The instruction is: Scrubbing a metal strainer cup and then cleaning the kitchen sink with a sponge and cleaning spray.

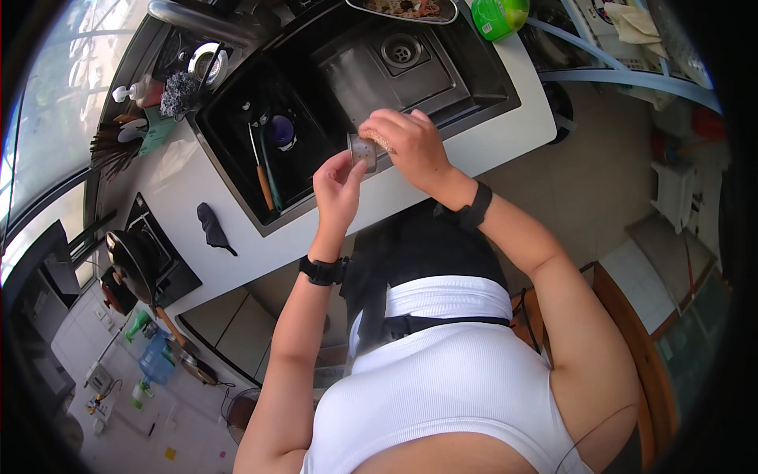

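Note:
Over the front edge of the dark sink (243, 216), my left hand (337, 186) pinches a small perforated metal cup (363, 153) that lies tilted, its wider rim to the left. In my right hand (408, 145) is a tan scrubbing pad (377, 140), held close against the cup's far side; I cannot tell whether they touch. The fingers of that hand hide part of the pad. Inside the left basin, below my hands, lie a purple round item (280, 131), a wooden-handled utensil (264, 183) and a dark green-handled utensil (272, 178).
A drain (402, 52) sits in the right basin. A green bottle (500, 18) stands at the sink's right corner, beside a bowl of food scraps (408, 9). The faucet (195, 18) is at the upper left. A black cloth item (214, 228) lies on the white counter, near the stove (157, 237).

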A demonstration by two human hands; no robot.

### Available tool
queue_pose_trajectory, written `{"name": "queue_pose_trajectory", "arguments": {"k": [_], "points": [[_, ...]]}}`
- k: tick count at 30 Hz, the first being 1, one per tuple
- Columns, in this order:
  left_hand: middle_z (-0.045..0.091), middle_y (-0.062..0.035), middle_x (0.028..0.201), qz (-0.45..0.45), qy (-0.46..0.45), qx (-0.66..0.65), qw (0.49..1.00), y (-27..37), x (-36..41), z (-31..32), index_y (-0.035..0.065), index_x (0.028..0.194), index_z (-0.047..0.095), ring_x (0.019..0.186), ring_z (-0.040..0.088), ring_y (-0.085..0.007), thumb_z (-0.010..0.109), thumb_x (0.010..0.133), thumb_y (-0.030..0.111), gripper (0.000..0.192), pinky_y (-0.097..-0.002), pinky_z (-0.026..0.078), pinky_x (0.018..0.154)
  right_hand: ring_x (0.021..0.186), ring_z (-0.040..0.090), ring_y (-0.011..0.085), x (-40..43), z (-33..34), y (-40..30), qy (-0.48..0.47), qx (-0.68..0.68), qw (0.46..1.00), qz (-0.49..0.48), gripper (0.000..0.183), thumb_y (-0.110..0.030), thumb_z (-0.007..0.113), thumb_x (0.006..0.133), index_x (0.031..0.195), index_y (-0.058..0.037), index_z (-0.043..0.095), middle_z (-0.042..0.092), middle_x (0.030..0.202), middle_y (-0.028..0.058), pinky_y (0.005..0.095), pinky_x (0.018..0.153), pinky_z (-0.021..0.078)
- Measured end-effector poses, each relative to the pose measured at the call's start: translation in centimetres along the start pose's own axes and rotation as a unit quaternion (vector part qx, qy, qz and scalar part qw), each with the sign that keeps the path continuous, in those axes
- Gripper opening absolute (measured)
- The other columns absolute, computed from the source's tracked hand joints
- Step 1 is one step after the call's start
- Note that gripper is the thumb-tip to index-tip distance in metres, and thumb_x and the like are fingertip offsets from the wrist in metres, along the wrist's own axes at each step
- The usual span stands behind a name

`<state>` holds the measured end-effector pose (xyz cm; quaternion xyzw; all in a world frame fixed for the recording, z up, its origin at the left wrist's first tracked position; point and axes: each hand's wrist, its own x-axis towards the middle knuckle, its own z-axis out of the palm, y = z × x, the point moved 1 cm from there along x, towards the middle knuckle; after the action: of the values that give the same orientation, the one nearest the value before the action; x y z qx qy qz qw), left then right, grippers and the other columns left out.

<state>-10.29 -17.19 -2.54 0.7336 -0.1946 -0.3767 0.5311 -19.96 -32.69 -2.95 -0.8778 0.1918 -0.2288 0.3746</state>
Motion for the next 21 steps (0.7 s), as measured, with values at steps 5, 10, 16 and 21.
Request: {"name": "queue_pose_trajectory", "arguments": {"k": [5,10,16,21], "points": [[0.070,-0.0048,0.097,0.010,0.028,-0.044,0.999,-0.7,0.7,-1.0,-0.0081,0.109,0.067,0.086,0.064,-0.0095,0.068,0.092,0.003,0.020,-0.0237,0.050,0.081,0.079,0.065,0.0200,-1.8,0.5,-2.0,0.013,0.026,0.998,-0.059,0.007,-0.013,0.065,0.084,0.091,-0.0129,0.067,0.067,0.097,-0.0017,0.0339,0.069,0.0413],[0.063,-0.0172,0.082,0.224,-0.009,0.212,0.951,2.3,-0.1,-0.2,-0.0032,0.099,0.064,0.073,0.064,-0.0311,0.068,0.083,-0.007,0.017,-0.0319,0.052,0.070,0.087,0.068,0.0266,0.5,-0.8,1.9,0.006,0.134,0.985,0.108,0.018,-0.007,0.069,0.084,0.102,-0.0078,0.069,0.071,0.097,0.0060,0.0363,0.076,0.0509],[0.064,-0.0074,0.087,0.365,-0.065,0.453,0.810,4.1,-0.1,0.1,0.0025,0.102,0.069,0.086,0.063,-0.0267,0.065,0.076,-0.002,0.027,-0.0393,0.051,0.088,0.090,0.071,0.0235,-1.0,-1.8,0.8,-0.009,0.250,0.950,0.189,0.029,-0.016,0.079,0.081,0.105,-0.0040,0.069,0.073,0.097,0.0104,0.0330,0.081,0.0550],[0.064,-0.0032,0.089,0.375,-0.122,0.502,0.770,4.8,-1.0,1.1,0.0075,0.103,0.071,0.099,0.063,-0.0239,0.065,0.075,0.002,0.029,-0.0426,0.044,0.102,0.089,0.071,0.0183,-1.8,-2.1,2.6,-0.100,0.243,0.934,0.243,0.035,-0.021,0.081,0.076,0.103,-0.0020,0.069,0.073,0.096,0.0114,0.0311,0.079,0.0558]]}}
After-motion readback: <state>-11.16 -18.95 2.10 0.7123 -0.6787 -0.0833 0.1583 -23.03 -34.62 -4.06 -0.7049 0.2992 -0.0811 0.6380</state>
